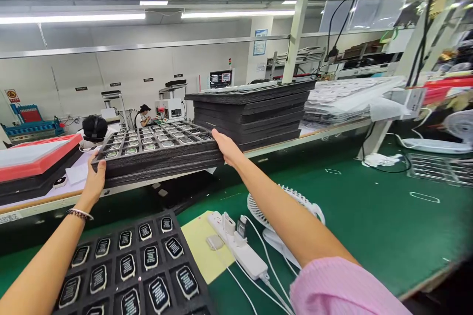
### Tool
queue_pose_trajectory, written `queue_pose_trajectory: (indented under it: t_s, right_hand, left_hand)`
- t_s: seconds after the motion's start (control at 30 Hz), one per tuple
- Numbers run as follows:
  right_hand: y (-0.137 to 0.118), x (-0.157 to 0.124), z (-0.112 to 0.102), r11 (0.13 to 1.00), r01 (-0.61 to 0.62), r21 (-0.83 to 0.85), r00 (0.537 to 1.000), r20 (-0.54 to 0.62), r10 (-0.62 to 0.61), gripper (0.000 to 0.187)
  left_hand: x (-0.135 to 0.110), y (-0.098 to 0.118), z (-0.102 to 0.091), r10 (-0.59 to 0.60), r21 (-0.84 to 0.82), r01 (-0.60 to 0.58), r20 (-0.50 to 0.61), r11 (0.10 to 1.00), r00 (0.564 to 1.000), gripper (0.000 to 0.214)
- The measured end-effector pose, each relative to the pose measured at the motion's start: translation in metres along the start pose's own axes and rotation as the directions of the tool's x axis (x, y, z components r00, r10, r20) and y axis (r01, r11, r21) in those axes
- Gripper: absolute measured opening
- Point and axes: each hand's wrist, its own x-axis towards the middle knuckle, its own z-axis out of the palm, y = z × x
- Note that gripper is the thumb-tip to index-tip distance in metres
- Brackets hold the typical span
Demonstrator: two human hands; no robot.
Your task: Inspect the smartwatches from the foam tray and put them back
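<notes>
Both hands grip opposite ends of a black foam tray (158,160) at shelf height, its pockets filled with rows of small watch faces. My left hand (95,177) holds the left end, thumb on the near side. At the right end, my right hand (226,147) has its fingers on the tray's edge, partly hidden behind it. Whether the tray rests on other trays below it, I cannot tell. Lower down on the green bench lies another black foam tray (142,251) with rows of square smartwatches, their screens showing text.
A tall stack of black foam trays (251,113) stands right of my hands on the shelf (273,146). Red foam (40,157) lies at left. A power strip (240,248) with cables and a white fan (284,206) occupy the green bench (351,216). People sit beyond.
</notes>
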Motion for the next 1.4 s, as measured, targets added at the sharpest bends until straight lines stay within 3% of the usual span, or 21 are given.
queue_pose_trajectory:
  t_s: [0.07,0.13,0.2,0.23,0.27,0.33,0.43,0.5,0.57,0.67,0.73,0.83,0.9,1.0,1.07,1.13,1.23,1.27,1.3,1.4]
  right_hand:
    - [-0.008,-0.021,-0.003,0.999,0.021,-0.047,0.998,-0.051,-0.023,0.064]
    - [-0.009,-0.058,-0.008,0.991,0.090,-0.100,0.994,-0.057,-0.096,0.072]
    - [-0.001,-0.108,-0.013,0.932,0.302,-0.202,0.953,0.096,-0.288,0.072]
    - [0.007,-0.136,-0.015,0.913,0.346,-0.218,0.925,0.241,-0.293,0.067]
    - [0.016,-0.164,-0.016,0.903,0.364,-0.227,0.883,0.393,-0.257,0.064]
    - [0.034,-0.214,-0.018,0.908,0.308,-0.282,0.816,0.569,-0.100,0.064]
    - [0.059,-0.267,-0.011,0.886,0.188,-0.423,0.739,0.656,0.155,0.069]
    - [0.071,-0.289,-0.001,0.880,0.133,-0.456,0.691,0.680,0.247,0.070]
    - [0.077,-0.302,0.011,0.881,0.091,-0.464,0.664,0.688,0.293,0.069]
    - [0.075,-0.312,0.026,0.858,0.042,-0.512,0.706,0.623,0.337,0.072]
    - [0.066,-0.314,0.031,0.854,-0.005,-0.520,0.747,0.566,0.349,0.075]
    - [0.044,-0.320,0.033,0.904,-0.179,-0.389,0.742,0.551,0.383,0.075]
    - [0.027,-0.331,0.036,0.904,-0.353,-0.240,0.709,0.562,0.426,0.070]
    - [0.009,-0.357,0.045,0.824,-0.562,-0.081,0.648,0.577,0.498,0.075]
    - [0.005,-0.378,0.058,0.790,-0.612,-0.042,0.612,0.607,0.506,0.080]
    - [0.006,-0.399,0.078,0.789,-0.614,-0.029,0.587,0.651,0.481,0.084]
    - [0.005,-0.425,0.113,0.820,-0.570,0.053,0.623,0.679,0.388,0.094]
    - [0.003,-0.432,0.124,0.825,-0.562,0.067,0.609,0.708,0.358,0.095]
    - [0.000,-0.437,0.133,0.828,-0.558,0.060,0.567,0.756,0.327,0.094]
    - [-0.011,-0.444,0.148,0.873,-0.487,0.016,0.375,0.907,0.192,0.080]
  left_hand:
    - [-0.011,0.011,-0.018,-0.083,0.048,0.079,0.076,0.996,0.994,0.095]
    - [-0.035,0.023,-0.051,-0.180,0.151,0.154,0.178,0.977,0.968,0.097]
    - [-0.074,0.032,-0.097,-0.291,0.293,0.207,0.279,0.933,0.915,0.094]
    - [-0.096,0.034,-0.123,-0.334,0.350,0.223,0.300,0.910,0.893,0.088]
    - [-0.120,0.036,-0.149,-0.393,0.417,0.246,0.316,0.875,0.864,0.083]
    - [-0.171,0.037,-0.194,-0.474,0.526,0.292,0.251,0.799,0.844,0.077]
    - [-0.245,0.031,-0.232,-0.528,0.606,0.340,0.157,0.719,0.835,0.070]
    - [-0.289,0.026,-0.234,-0.571,0.592,0.413,0.099,0.692,0.815,0.078]
    - [-0.324,0.023,-0.224,-0.619,0.535,0.484,0.096,0.692,0.779,0.084]
    - [-0.352,0.025,-0.205,-0.662,0.391,0.613,-0.010,0.687,0.749,0.086]
    - [-0.354,0.029,-0.198,-0.673,0.295,0.654,-0.049,0.697,0.738,0.081]
    - [-0.343,0.035,-0.201,-0.680,0.065,0.689,-0.122,0.722,0.723,0.071]
    - [-0.333,0.038,-0.206,-0.716,-0.187,0.691,-0.203,0.698,0.668,0.064]
    - [-0.326,0.041,-0.205,-0.753,-0.548,0.533,-0.337,0.645,0.565,0.051]
    - [-0.329,0.044,-0.198,-0.767,-0.683,0.400,-0.386,0.611,0.512,0.041]
    - [-0.339,0.047,-0.189,-0.808,-0.764,0.361,-0.338,0.535,0.483,0.038]
    - [-0.355,0.049,-0.184,-0.865,-0.815,0.377,-0.272,0.440,0.421,0.036]
    - [-0.359,0.049,-0.188,-0.872,-0.818,0.368,-0.296,0.442,0.389,0.034]
    - [-0.361,0.049,-0.196,-0.871,-0.816,0.350,-0.338,0.459,0.356,0.032]
    - [-0.362,0.047,-0.239,-0.823,-0.774,0.284,-0.512,0.566,0.247,0.026]
